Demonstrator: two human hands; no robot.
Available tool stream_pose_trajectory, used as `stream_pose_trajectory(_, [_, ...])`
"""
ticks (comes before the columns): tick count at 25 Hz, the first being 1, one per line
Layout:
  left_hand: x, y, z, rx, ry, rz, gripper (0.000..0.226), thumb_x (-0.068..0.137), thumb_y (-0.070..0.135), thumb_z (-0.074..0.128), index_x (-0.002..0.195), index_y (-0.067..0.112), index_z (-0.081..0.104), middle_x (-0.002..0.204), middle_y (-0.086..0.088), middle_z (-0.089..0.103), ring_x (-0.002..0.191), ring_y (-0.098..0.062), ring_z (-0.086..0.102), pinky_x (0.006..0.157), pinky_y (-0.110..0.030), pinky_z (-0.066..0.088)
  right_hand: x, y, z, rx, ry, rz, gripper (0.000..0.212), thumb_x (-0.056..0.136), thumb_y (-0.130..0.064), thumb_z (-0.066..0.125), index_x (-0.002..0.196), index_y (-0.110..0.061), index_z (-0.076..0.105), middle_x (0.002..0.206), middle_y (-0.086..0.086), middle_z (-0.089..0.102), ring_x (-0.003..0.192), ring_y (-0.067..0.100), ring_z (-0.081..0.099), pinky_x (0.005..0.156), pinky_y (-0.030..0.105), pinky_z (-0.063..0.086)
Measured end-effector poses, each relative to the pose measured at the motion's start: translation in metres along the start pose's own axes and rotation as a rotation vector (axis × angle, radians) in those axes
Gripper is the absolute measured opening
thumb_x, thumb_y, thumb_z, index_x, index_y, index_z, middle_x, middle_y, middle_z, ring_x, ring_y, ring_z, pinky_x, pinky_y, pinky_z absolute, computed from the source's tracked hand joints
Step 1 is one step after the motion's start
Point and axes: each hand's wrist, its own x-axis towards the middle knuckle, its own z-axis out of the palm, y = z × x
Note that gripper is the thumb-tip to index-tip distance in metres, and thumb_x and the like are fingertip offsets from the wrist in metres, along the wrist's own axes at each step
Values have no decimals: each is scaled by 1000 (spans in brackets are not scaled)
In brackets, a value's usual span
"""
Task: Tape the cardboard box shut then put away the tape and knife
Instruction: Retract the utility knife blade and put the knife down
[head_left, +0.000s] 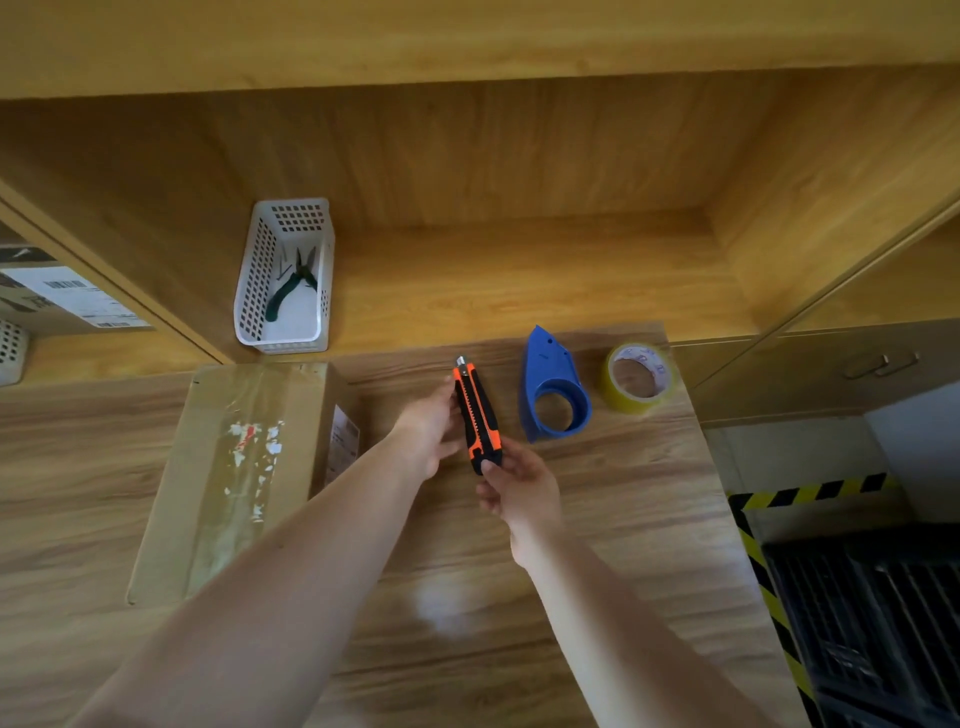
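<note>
An orange and black utility knife is held above the wooden table, blade end pointing away from me. My right hand grips its rear end. My left hand holds its front part from the left side. The cardboard box lies flat on the table to the left, flaps closed, with clear tape running along its top. A blue tape dispenser and a roll of yellowish tape rest on the table to the right of the knife.
A white perforated basket holding green-handled pliers stands in the wooden shelf recess behind the box. Another labelled carton sits at far left. A black crate and hazard-striped tape lie past the table's right edge.
</note>
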Motion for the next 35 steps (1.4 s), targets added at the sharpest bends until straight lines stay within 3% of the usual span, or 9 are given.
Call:
stream_pose_trajectory(5, [19, -7, 9, 55, 3, -2, 40, 95, 40, 55, 122, 11, 58, 115, -2, 60, 87, -13, 56, 92, -36, 50, 20, 0, 5, 37, 2, 27, 35, 88, 0, 62, 117, -20, 64, 97, 5, 72, 65, 13, 58, 62, 27, 51])
stream_pose_trajectory(9, [28, -11, 15, 21, -19, 10, 16, 98, 33, 50, 111, 23, 54, 113, -2, 61, 95, -15, 58, 85, -32, 48, 32, 2, 7, 43, 41, 65, 31, 89, -1, 61, 115, -18, 64, 99, 6, 73, 69, 16, 60, 69, 33, 54])
stream_pose_trajectory(15, [38, -18, 16, 74, -4, 55, 30, 93, 33, 60, 122, 24, 58, 113, -2, 67, 103, -16, 62, 82, -32, 52, 35, 4, 8, -44, 54, 55, 27, 90, -5, 60, 111, -21, 66, 95, 4, 73, 77, 15, 64, 75, 32, 56])
stream_pose_trajectory(19, [35, -15, 14, 54, -10, 52, 27, 96, 26, 56, 122, 22, 57, 105, 2, 65, 91, -11, 61, 72, -28, 50, 31, 3, 11, -107, 25, 27, 31, 87, -5, 58, 112, -19, 67, 88, 2, 70, 79, 15, 61, 72, 31, 52])
stream_pose_trajectory(24, [33, -17, 8, 116, -36, 67, 33, 96, 21, 56, 129, 23, 52, 115, -2, 64, 108, -19, 59, 98, -39, 49, 26, -9, 12, -183, 31, 54, 28, 89, -9, 53, 98, -33, 63, 88, 0, 67, 77, 13, 59, 72, 30, 53])
stream_pose_trajectory(26, [31, -18, 6, 123, -46, 69, 36, 95, 22, 57, 131, 22, 51, 119, -4, 64, 110, -20, 60, 95, -40, 50, 23, -14, 12, -177, 44, 73, 28, 90, -7, 51, 94, -33, 63, 85, 2, 64, 74, 12, 57, 70, 29, 52])
stream_pose_trajectory(29, [26, -17, 1, 143, -44, 80, 39, 94, 21, 58, 133, 23, 50, 117, -1, 63, 108, -19, 61, 86, -36, 52, 20, -21, 10, -188, 41, 73, 27, 90, -6, 51, 104, -24, 64, 87, 4, 62, 74, 13, 55, 68, 30, 51])
stream_pose_trajectory(32, [20, -14, -6, 168, -30, 78, 38, 94, 18, 58, 131, 24, 52, 114, 0, 62, 104, -17, 61, 86, -37, 55, 14, -25, 8, -227, 17, 58, 27, 89, -7, 54, 108, -25, 61, 92, 1, 66, 83, 16, 58, 79, 36, 53])
stream_pose_trajectory(35, [10, -9, -13, 179, -19, 70, 37, 93, 15, 58, 129, 24, 54, 114, 0, 62, 105, -18, 62, 87, -38, 56, 8, -30, 7, -324, 30, -16, 22, 85, -10, 61, 97, -28, 61, 100, -5, 68, 92, 13, 62, 87, 35, 52])
